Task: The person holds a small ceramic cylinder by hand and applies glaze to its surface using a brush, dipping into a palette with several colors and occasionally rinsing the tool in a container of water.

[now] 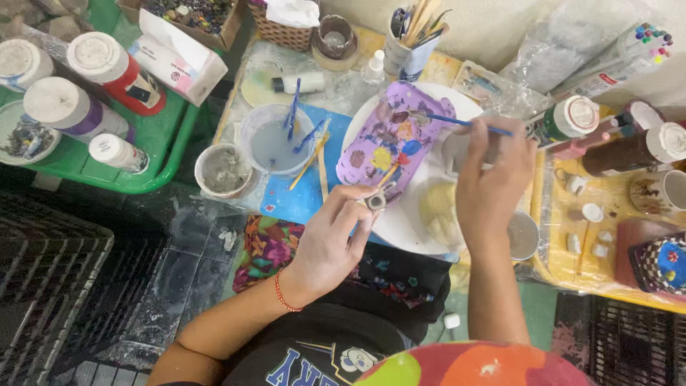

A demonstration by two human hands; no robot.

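A green tray (168, 146) fills the upper left of the frame, carrying paint bottles (107, 68) with white caps. A white plate (411, 229) sits at centre, and a purple palette (389, 139) dotted with paint blobs lies tilted across its upper left part. Left of the plate, on a blue mat (304, 196), stands a clear water cup (275, 139) with brushes in it, a smaller grey cup (223, 170) just beside it. The right hand (493, 179), right of centre, has its fingers closed around a blue brush (461, 123) whose tip rests on the palette's upper end. The left hand (332, 239), at centre, pinches a small grey piece (375, 201) at the palette's lower edge.
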